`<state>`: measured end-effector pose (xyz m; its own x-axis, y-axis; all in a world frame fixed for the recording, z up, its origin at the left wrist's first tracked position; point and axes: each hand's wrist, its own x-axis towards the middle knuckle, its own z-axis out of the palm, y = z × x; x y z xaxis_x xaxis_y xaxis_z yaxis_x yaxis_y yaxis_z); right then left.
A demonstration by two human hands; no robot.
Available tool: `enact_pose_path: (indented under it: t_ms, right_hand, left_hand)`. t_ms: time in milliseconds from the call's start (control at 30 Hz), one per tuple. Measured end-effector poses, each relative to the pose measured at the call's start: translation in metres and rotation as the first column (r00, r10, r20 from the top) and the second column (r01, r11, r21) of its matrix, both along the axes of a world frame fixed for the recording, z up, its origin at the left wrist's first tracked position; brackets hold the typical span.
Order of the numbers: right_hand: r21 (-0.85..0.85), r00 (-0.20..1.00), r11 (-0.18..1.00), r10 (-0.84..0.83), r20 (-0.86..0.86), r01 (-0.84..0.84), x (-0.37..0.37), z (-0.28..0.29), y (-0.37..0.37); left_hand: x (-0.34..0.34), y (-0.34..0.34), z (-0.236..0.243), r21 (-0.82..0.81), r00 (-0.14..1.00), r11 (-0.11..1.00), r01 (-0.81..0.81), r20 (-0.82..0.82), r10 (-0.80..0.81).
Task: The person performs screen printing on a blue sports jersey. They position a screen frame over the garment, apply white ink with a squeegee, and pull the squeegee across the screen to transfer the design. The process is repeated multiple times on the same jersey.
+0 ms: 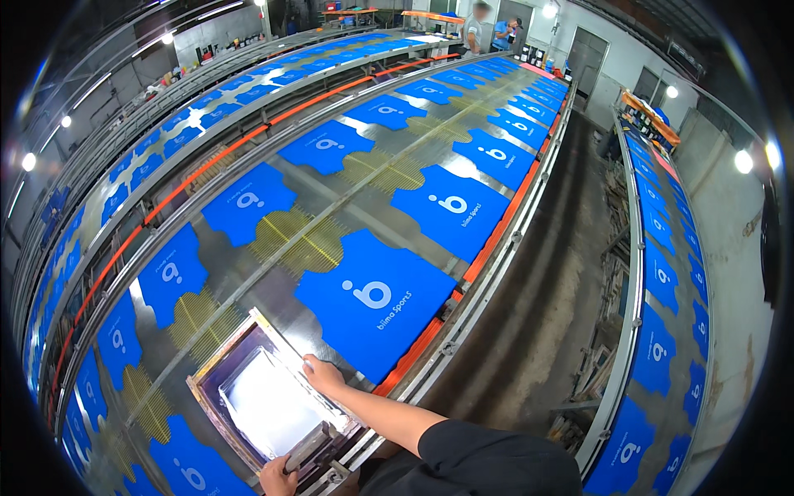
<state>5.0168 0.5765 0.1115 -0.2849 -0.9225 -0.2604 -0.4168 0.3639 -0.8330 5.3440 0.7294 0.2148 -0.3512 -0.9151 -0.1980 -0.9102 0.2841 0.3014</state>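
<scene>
A wooden-edged printing screen (240, 331) lies tilted on the long table at the lower middle, its pale mesh bright with glare. My right hand (322, 374) is closed round the screen's right edge. Lower down, my left hand (278, 477) is closed on the end of a grey squeegee (311, 447), which rests inside the screen's near end. Part of the left hand is cut off by the picture's lower edge. Just beyond the screen, a blue shirt panel (376, 298) with a white print lies flat.
Rows of printed blue panels (451, 202) run along the metal-railed table (488, 285). Yellowish patches (298, 240) show between them. Similar tables stand left and right (641, 273), with a dark aisle (538, 331) between. Two people (503, 35) stand at the far end.
</scene>
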Motion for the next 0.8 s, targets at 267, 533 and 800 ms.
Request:
enact_pose_path:
  t_ms: [267,533,800]
  right_hand:
    - [-0.030,0.999,0.999,-0.013,-0.038,0.012,-0.002,-0.007,-0.013]
    - [-0.084,0.980,0.995,0.033,-0.195,-0.051,-0.012,0.008,0.001]
    - [0.092,0.991,0.996,0.012,-0.133,0.000,-0.006,0.029,-0.002]
  left_hand:
    - [-0.009,0.010,-0.009,-0.208,0.982,0.977,0.039,-0.174,-0.076]
    - [0.009,-0.039,0.013,-0.282,0.976,0.954,0.106,-0.152,-0.153]
    - [0.019,-0.168,0.033,-0.222,0.982,0.974,0.048,-0.167,-0.086]
